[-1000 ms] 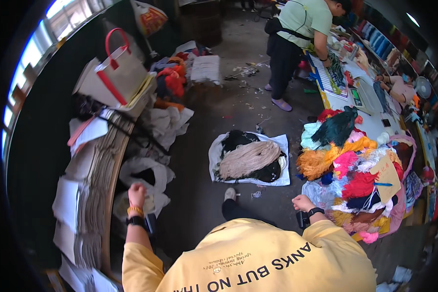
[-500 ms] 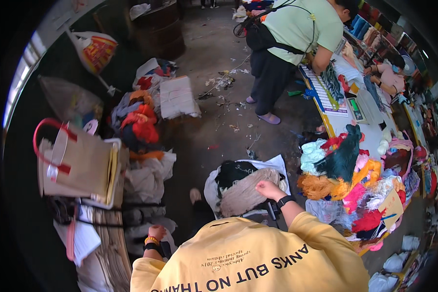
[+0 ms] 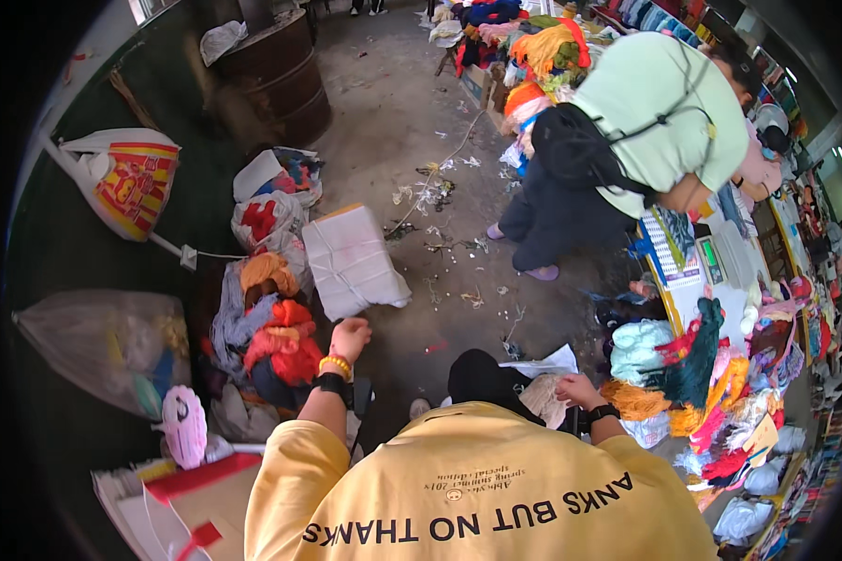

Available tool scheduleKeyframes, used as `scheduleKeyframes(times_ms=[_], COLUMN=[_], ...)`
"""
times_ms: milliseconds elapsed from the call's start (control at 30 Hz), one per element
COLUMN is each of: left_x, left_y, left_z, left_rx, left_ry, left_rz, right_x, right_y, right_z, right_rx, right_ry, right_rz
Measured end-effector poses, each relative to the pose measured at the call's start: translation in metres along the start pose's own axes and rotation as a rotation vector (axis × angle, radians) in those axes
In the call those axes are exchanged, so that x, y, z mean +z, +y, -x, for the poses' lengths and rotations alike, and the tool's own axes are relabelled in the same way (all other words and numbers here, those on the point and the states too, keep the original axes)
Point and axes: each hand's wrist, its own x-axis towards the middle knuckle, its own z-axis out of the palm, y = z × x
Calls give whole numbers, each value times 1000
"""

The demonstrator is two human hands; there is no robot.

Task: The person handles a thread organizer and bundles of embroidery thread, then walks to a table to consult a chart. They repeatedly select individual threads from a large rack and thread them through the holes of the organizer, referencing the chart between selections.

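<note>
My right hand (image 3: 580,391) is closed on the edge of a beige hank of yarn (image 3: 541,398), low in front of me. Beside the yarn, a white sheet or sack (image 3: 557,363) shows in part. A black rounded shape (image 3: 482,376) lies just left of the yarn; I cannot tell whether it is yarn or my knee. My left hand (image 3: 350,338), with a yellow bead bracelet, is held out with fingers curled and nothing visible in them. It is nearest the lower edge of a white tied parcel (image 3: 351,257).
Red and grey yarn (image 3: 281,337) is heaped left of the parcel. A rusty drum (image 3: 276,79) stands farther back. Right of me, colourful yarn (image 3: 683,374) piles up by a table with a scale (image 3: 711,257). A co-worker in pale green (image 3: 664,112) bends there. Scraps litter the floor.
My left hand has moved forward and right, toward the parcel. My right hand has shifted right and slightly down at the beige yarn. The view has swung, and the co-worker bends lower.
</note>
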Motion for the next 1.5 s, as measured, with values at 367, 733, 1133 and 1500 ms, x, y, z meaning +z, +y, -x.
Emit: scheduleKeyframes(times_ms=[367, 733, 1133, 1500], left_x=[-65, -28, 111, 80], left_y=[-86, 35, 371, 442], left_z=[-91, -350, -783, -1041], left_rx=[101, -291, 89, 259], left_ry=[-434, -516, -730, -590], left_rz=[-1259, -890, -688, -689], right_x=[-43, -54, 112, -33], right_y=[-177, -124, -318, -560], right_z=[-160, -231, -363, -564], right_rx=[-140, 204, 301, 346], right_ry=[0, -131, 270, 51], right_rz=[216, 407, -315, 160])
